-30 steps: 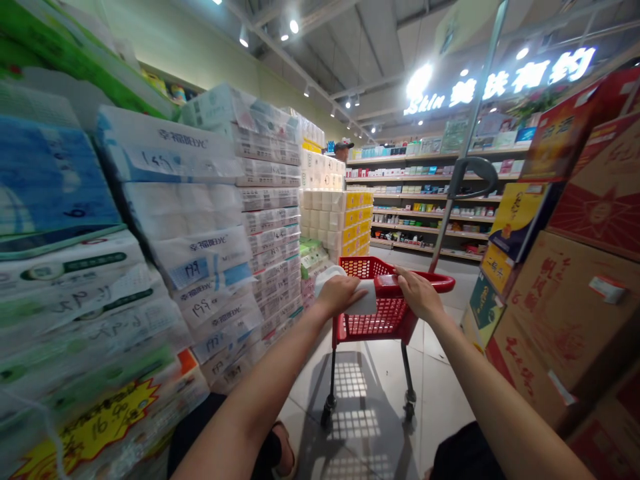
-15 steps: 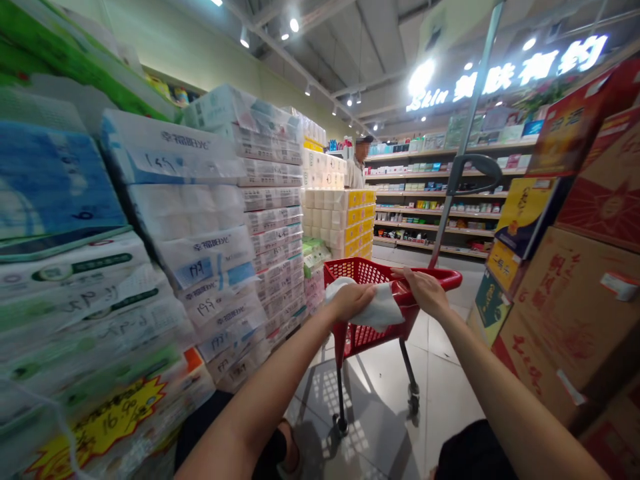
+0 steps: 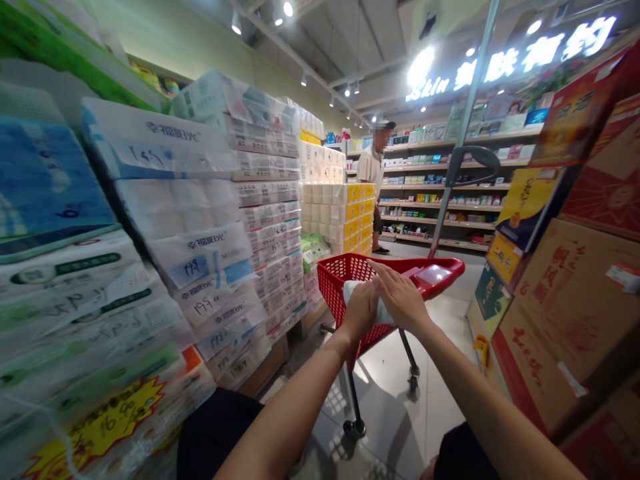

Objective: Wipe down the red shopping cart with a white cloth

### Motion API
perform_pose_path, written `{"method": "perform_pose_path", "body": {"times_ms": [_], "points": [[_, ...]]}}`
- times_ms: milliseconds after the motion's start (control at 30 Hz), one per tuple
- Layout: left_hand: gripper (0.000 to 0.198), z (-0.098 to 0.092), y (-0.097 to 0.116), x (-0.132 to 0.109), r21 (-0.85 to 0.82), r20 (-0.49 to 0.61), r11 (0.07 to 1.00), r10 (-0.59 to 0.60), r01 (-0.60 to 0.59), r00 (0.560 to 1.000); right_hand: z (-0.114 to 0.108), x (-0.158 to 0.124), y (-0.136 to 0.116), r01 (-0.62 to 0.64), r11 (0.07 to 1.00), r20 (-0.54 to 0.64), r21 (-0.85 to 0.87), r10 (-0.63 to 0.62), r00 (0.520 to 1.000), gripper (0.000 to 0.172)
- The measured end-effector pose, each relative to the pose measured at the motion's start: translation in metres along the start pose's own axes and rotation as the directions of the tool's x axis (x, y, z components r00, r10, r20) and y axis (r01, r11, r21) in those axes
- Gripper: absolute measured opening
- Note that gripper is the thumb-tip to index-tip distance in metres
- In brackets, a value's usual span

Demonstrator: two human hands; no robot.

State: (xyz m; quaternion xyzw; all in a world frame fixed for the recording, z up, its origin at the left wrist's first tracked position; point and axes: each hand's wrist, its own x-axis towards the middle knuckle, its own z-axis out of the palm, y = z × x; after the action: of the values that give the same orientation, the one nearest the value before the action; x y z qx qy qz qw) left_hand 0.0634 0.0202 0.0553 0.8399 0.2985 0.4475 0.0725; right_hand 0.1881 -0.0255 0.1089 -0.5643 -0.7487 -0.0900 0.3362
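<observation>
A white cloth [image 3: 384, 316], possibly a wipe or tissue, is bunched between my hands above the near end of a red shopping cart [image 3: 334, 281]. My left hand [image 3: 361, 309] is closed around the cloth. Against it, on the right, lies my right hand [image 3: 403, 299], its fingers stretched out over the cloth and its thumb hidden. The cart's red handle [image 3: 443, 273] extends to the right of my right hand, not held by it.
Stacked tissue packs [image 3: 205, 247] line the left side. Cardboard cartons [image 3: 575, 320] are piled on the right. A metal pole with a grey loop grip [image 3: 473, 160] rises beyond the cart. A person [image 3: 371, 163] stands near the back shelves [image 3: 425, 203].
My right hand has left the cart handle and come left against my left hand. The cloth is more bunched. The person at the back appears farther right and more fully in sight.
</observation>
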Motion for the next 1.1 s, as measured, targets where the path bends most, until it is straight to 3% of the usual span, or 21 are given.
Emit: {"method": "perform_pose_path", "body": {"times_ms": [67, 167, 300, 400, 533, 667, 833, 967, 1100], "points": [[0.046, 0.010, 0.013, -0.008, -0.018, -0.031, 1.000, 0.003, -0.004, 1.000, -0.004, -0.008, -0.006, -0.023, 0.999, -0.080, 0.030, 0.026, 0.996, 0.052], [0.041, 0.020, 0.018, -0.023, 0.002, -0.045, 0.998, 0.069, -0.069, 0.997, -0.018, -0.021, 0.006, -0.109, 0.985, -0.145, 0.135, 0.129, 0.981, 0.054], [0.046, 0.024, -0.003, -0.031, 0.073, 0.092, 0.955, 0.279, -0.286, 0.956, -0.039, -0.037, 0.025, -0.164, 0.968, -0.088, 0.192, 0.183, 0.979, 0.057], [0.047, 0.024, -0.028, -0.030, 0.110, 0.184, 0.935, 0.315, -0.338, 0.931, -0.047, -0.042, 0.032, -0.174, 0.981, -0.051, 0.091, 0.179, 0.983, 0.056], [0.044, 0.016, -0.056, -0.032, 0.136, 0.193, 0.968, 0.184, -0.212, 0.964, -0.049, -0.044, 0.039, -0.168, 0.984, -0.028, -0.051, 0.167, 0.986, 0.054], [0.038, 0.010, -0.067, -0.034, 0.180, 0.154, 0.983, 0.018, -0.046, 0.988, -0.048, -0.045, 0.039, -0.171, 0.960, 0.004, -0.224, 0.176, 0.984, 0.049], [0.033, 0.019, -0.054, -0.032, 0.238, 0.090, 0.971, -0.043, 0.021, 0.995, -0.048, -0.043, 0.035, -0.175, 0.897, 0.051, -0.407, 0.213, 0.976, 0.053], [0.034, 0.030, -0.026, -0.031, 0.238, 0.034, 0.971, -0.028, 0.019, 0.999, -0.046, -0.042, 0.035, -0.162, 0.874, 0.049, -0.459, 0.206, 0.977, 0.056], [0.038, 0.036, 0.006, -0.026, 0.211, 0.059, 0.976, 0.047, -0.058, 0.997, -0.046, -0.043, 0.036, -0.148, 0.874, 0.034, -0.462, 0.184, 0.982, 0.058]]}}
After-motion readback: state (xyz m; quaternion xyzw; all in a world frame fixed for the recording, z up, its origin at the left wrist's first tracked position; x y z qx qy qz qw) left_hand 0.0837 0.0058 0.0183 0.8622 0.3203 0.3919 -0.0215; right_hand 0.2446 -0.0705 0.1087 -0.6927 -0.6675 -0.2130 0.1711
